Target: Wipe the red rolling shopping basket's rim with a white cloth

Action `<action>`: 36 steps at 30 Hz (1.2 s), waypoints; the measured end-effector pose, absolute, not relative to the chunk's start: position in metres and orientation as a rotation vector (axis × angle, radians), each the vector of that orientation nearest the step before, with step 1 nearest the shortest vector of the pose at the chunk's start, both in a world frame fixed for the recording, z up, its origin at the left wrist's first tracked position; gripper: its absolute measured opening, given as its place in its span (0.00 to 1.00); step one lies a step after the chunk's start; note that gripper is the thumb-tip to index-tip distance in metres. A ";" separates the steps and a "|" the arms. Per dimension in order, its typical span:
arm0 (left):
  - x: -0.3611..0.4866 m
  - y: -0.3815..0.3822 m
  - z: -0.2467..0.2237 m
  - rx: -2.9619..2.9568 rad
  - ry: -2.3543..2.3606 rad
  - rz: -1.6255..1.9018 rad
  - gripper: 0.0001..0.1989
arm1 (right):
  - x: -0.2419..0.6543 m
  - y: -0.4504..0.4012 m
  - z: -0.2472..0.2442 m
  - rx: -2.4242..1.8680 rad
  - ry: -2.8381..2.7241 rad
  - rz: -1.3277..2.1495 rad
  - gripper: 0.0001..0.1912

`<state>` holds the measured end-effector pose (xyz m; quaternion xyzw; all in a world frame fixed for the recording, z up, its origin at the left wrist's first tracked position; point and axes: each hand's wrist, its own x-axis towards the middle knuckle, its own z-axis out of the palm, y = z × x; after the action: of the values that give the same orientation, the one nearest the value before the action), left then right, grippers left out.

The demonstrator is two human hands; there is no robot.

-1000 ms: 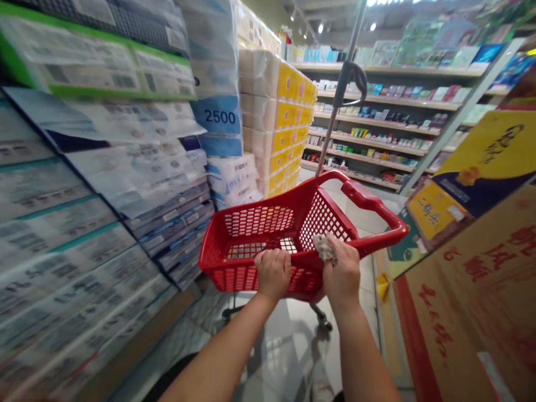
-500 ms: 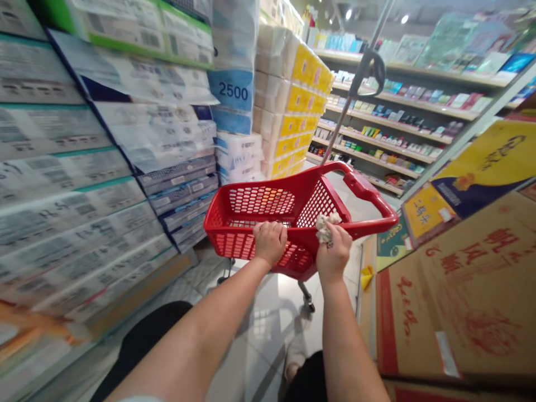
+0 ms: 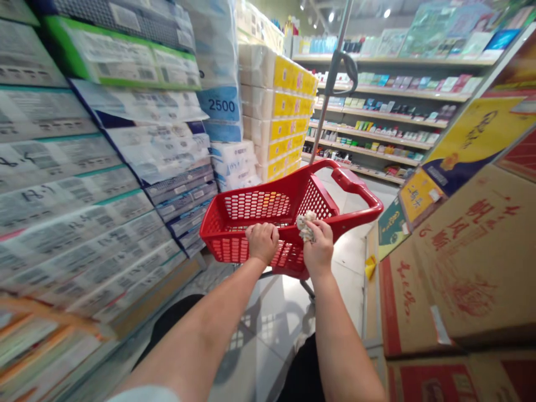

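Observation:
A red plastic shopping cart [image 3: 293,181] with perforated sides stands in front of me, its loop handle pointing right. My left hand [image 3: 262,244] has its fingers curled over the near rim. My right hand [image 3: 319,249] pinches a crumpled whitish cloth or wad of paper [image 3: 307,224], its exact kind unclear, against the same rim closer to the handle. Inside the basket, the part I can see shows only its red walls and perforations; the near wall hides the rest.
Stacked paper-goods packs [image 3: 154,148] line the left side, with yellow-and-white bundles [image 3: 288,106] beyond. Cardboard cartons [image 3: 473,262] crowd the right. A grey pole [image 3: 324,114] rises behind the cart. Stocked shelves [image 3: 389,92] stand at the back; pale floor tiles [image 3: 263,335] run underneath.
In view, the cart and both hands have shifted slightly left, and the pole and back shelves have shifted left too. Both hands keep their holds.

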<state>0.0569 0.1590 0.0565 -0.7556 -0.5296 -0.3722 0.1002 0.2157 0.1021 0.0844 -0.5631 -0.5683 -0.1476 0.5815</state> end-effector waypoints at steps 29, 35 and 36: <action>0.047 0.163 0.056 -2.210 -1.532 -1.053 0.13 | 0.196 0.101 0.070 -1.322 -1.352 -0.327 0.20; 0.047 0.163 0.055 -2.197 -1.516 -1.057 0.12 | 0.198 0.102 0.072 -1.306 -1.241 -0.370 0.20; 0.046 0.163 0.055 -2.200 -1.510 -1.054 0.12 | 0.199 0.102 0.073 -1.315 -1.219 -0.384 0.20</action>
<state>0.0465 0.1632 0.0550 -0.7597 -0.5214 -0.3640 0.1357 0.1985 0.1018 0.0727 -0.5691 -0.5275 -0.1664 0.6085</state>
